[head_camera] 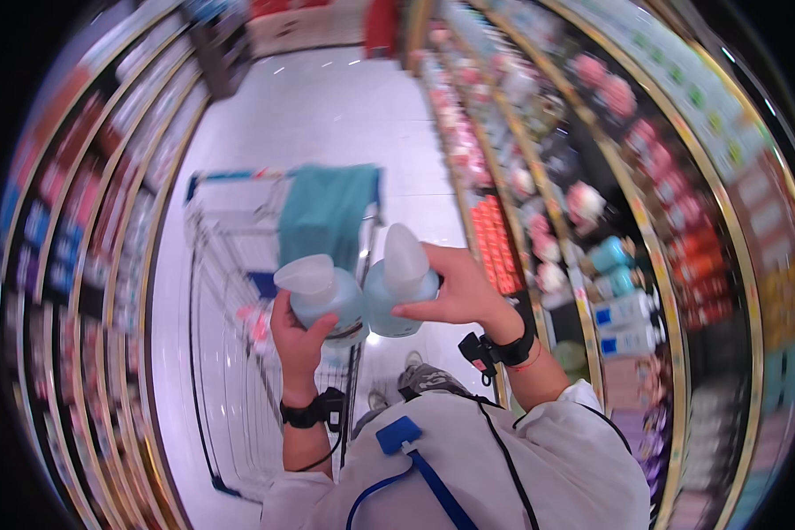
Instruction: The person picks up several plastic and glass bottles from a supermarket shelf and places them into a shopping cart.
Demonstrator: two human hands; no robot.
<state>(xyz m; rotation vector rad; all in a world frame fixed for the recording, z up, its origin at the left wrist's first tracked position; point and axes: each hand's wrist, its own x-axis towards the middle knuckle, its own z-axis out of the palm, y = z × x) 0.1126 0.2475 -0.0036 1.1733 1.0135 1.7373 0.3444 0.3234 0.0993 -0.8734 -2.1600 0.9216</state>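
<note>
Two light-blue pump bottles with clear, frosted caps are held up side by side, close together or touching. My left hand grips the left bottle, its thumb on the near side and its cap pointing left. Around the right bottle my right hand is closed from the right, thumb in front; this cap points up and away. Behind and below the bottles stands a wire shopping cart with a teal cloth draped over its far right corner.
Shelves of packaged goods line the left side. On the right, close to my arm, shelves hold bottles, tubes and pink items. Pink packages lie in the cart. White tiled floor stretches ahead to a red and white display.
</note>
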